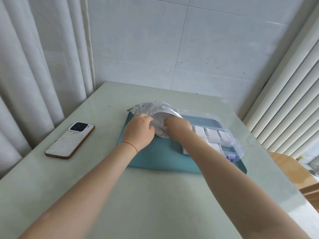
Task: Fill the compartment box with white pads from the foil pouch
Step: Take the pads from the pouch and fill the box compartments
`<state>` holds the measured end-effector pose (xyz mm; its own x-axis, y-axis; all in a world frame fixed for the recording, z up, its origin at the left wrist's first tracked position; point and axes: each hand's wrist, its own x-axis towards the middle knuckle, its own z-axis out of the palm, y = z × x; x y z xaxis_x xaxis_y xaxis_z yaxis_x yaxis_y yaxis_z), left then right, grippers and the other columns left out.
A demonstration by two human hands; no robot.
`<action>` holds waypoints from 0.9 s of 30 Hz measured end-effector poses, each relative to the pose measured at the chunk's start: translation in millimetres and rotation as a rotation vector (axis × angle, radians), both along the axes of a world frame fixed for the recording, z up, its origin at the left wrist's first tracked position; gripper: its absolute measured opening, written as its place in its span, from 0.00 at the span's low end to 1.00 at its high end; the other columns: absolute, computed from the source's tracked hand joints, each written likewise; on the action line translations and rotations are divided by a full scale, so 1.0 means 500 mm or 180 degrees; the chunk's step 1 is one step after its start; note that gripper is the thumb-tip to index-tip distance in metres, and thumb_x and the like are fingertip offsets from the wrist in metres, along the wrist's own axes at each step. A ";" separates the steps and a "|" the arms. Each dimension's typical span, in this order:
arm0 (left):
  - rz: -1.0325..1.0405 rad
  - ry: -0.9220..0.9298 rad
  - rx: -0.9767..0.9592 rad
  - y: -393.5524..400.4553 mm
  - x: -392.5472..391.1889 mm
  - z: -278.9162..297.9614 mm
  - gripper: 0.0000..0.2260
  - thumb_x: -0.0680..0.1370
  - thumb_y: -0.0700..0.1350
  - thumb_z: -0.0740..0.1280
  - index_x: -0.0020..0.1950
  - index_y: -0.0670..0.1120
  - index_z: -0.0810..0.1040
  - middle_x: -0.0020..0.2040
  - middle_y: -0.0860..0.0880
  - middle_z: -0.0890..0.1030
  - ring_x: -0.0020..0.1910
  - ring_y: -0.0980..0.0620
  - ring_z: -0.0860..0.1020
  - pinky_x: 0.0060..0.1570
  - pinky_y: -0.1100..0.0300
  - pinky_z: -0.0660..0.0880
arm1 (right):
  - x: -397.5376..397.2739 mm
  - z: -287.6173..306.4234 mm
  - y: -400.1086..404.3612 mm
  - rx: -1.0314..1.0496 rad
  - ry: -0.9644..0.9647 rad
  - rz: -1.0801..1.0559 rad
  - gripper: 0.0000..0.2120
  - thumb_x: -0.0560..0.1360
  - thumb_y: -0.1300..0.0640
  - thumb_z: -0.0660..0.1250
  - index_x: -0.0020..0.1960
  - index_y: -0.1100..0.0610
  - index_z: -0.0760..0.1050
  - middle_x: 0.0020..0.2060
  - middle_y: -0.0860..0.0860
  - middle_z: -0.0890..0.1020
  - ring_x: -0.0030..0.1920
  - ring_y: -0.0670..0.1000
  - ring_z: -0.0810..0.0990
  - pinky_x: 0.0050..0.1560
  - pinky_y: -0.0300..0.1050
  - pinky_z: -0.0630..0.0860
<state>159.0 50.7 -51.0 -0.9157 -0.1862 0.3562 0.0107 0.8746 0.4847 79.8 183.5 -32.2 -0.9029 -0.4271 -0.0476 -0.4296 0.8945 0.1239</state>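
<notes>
a: what could go wrong from here?

b: going left to right. the phone (pixel 69 140) lies at nine o'clock of the mat (pixel 155 161), well apart, so it is in no danger. the left hand (pixel 139 131) grips the pouch (pixel 151 107) at the left side of its mouth, fingers curled on the foil. if that grip slackens, i judge the mouth would sag shut on the other hand, or the pouch would tip and spill.

a: and the other hand?

b: the right hand (pixel 177 125) reaches into the mouth, its fingers hidden inside, so i cannot tell whether it has hold of a pad or nothing. pads packed close may come out several at once and drop on the mat. the forearm also passes over the box's (pixel 229 135) near left corner; a careless pull back could nudge it.

a: how does the pouch look?

b: silvery and crinkled, with dark line drawings and print, bulging at its shut end at twelve o'clock, mouth wide and round toward six. it sits at the mat's far edge, touching the box at its three o'clock.

a: and the box?

b: clear plastic, lid back, blue clasp at the near side. white pads (pixel 211 134) fill some near compartments; the long far one looks empty, so there is still filling to do.
</notes>
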 end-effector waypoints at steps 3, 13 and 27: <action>0.0088 0.0130 -0.0099 0.002 0.002 -0.004 0.17 0.76 0.38 0.61 0.63 0.43 0.80 0.60 0.45 0.75 0.63 0.44 0.71 0.53 0.54 0.72 | -0.001 0.002 0.010 -0.0387 0.0163 -0.0062 0.11 0.77 0.62 0.59 0.55 0.53 0.76 0.48 0.51 0.79 0.47 0.55 0.76 0.41 0.42 0.68; -0.0244 0.0042 0.0180 0.056 0.002 0.002 0.23 0.76 0.44 0.65 0.71 0.51 0.69 0.48 0.46 0.79 0.48 0.44 0.77 0.46 0.53 0.75 | 0.024 0.057 0.116 -0.1944 -0.0483 -0.0165 0.05 0.71 0.59 0.62 0.42 0.53 0.77 0.33 0.47 0.74 0.33 0.50 0.71 0.32 0.40 0.68; -0.0902 -0.0911 0.3644 0.119 -0.012 0.008 0.03 0.79 0.42 0.67 0.49 0.44 0.80 0.40 0.45 0.81 0.31 0.50 0.81 0.26 0.62 0.74 | 0.041 0.028 0.206 -0.3921 -0.2000 0.0140 0.07 0.76 0.65 0.69 0.53 0.61 0.74 0.33 0.54 0.78 0.29 0.53 0.74 0.27 0.43 0.69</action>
<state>153.1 110.0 -46.8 -0.9936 -0.0411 -0.1053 -0.1019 -0.0772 0.9918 100.3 286.6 -18.0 -0.8556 -0.5176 -0.0123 -0.1489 0.2687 -0.9516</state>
